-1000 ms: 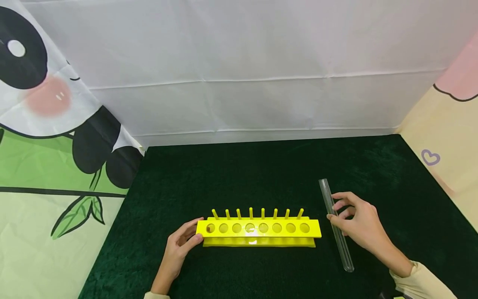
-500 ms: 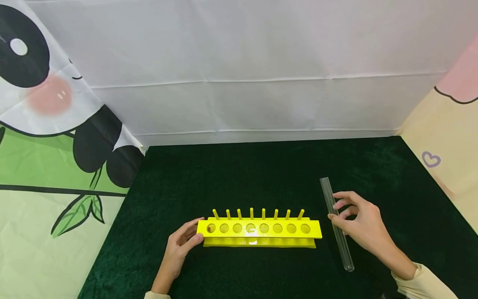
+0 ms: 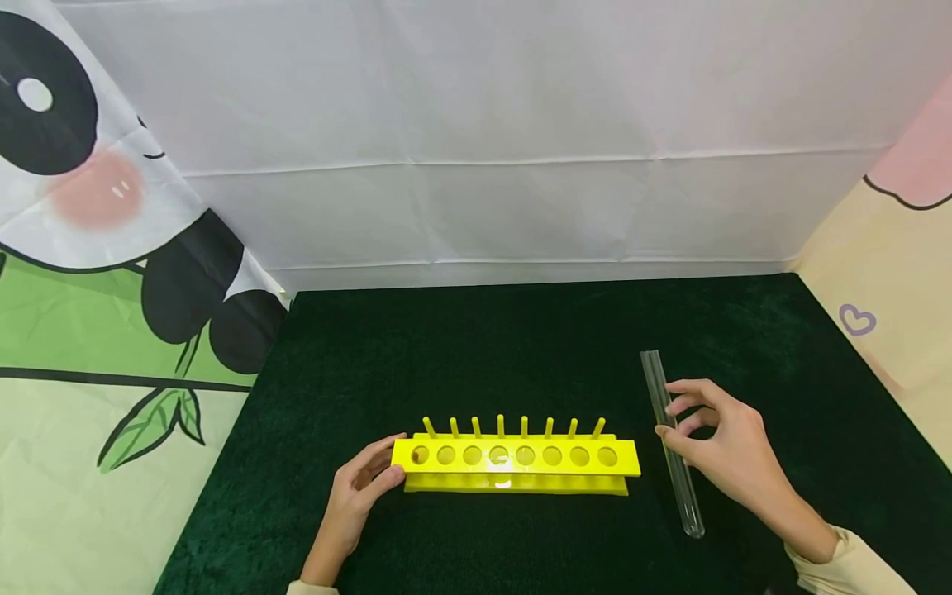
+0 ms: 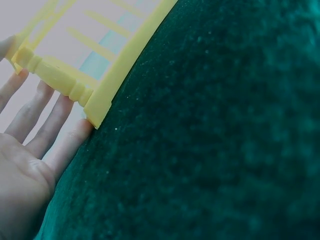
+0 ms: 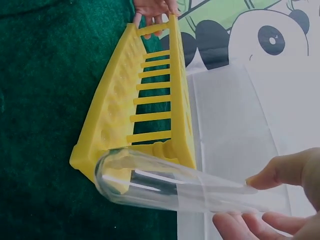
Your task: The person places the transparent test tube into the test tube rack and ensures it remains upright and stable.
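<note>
A yellow test tube rack (image 3: 513,468) stands on the dark green cloth, a row of round holes in its top plate and several pegs along its back. No tube sits in it. My left hand (image 3: 353,494) holds the rack's left end, thumb at the front corner; the left wrist view has the fingers (image 4: 47,117) against the end post. Beyond the right end, my right hand (image 3: 723,440) pinches a clear glass test tube (image 3: 679,483) between thumb and fingers. The tube is tilted, its rounded end (image 5: 112,180) towards me, and does not touch the rack in the head view.
Dark green cloth (image 3: 476,355) covers the table. A white sheet (image 3: 521,215) hangs behind it. Printed panels stand at both sides, a panda one (image 3: 186,281) on the left and a cream one (image 3: 907,330) on the right.
My right hand and the test tube have shifted very slightly right and away from me, the tube leaning a little less. The left hand and the rack stay put.
</note>
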Demonstrator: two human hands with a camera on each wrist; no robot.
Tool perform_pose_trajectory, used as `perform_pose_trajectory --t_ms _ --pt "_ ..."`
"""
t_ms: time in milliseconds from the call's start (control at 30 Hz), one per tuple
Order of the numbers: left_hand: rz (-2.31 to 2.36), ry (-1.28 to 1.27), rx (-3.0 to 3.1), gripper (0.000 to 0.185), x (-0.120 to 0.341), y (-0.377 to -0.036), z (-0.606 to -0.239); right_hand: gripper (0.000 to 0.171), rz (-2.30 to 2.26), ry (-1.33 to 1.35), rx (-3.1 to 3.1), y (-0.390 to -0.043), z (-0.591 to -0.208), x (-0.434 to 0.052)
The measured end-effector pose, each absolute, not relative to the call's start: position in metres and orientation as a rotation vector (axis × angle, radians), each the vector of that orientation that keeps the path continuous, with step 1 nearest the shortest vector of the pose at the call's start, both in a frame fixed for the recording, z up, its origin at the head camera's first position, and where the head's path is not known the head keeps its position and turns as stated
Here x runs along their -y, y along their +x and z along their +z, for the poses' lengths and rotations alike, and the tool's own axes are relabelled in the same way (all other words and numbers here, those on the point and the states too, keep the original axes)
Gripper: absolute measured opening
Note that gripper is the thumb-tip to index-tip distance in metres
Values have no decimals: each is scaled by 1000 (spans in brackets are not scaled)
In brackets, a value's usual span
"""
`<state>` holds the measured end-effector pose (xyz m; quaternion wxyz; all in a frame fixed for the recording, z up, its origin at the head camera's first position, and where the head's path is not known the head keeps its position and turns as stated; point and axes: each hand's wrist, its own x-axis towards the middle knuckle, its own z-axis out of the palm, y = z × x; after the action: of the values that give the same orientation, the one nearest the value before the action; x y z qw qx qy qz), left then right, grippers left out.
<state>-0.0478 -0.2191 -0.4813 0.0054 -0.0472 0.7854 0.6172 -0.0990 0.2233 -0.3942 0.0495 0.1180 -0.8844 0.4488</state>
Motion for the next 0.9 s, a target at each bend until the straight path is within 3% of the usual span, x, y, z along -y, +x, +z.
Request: perform_pose_trajectory --t_ms 900 --pt "1940 -158 -2453 37 218 -49 -484 51 1317 421 2611 -94 -379 -223"
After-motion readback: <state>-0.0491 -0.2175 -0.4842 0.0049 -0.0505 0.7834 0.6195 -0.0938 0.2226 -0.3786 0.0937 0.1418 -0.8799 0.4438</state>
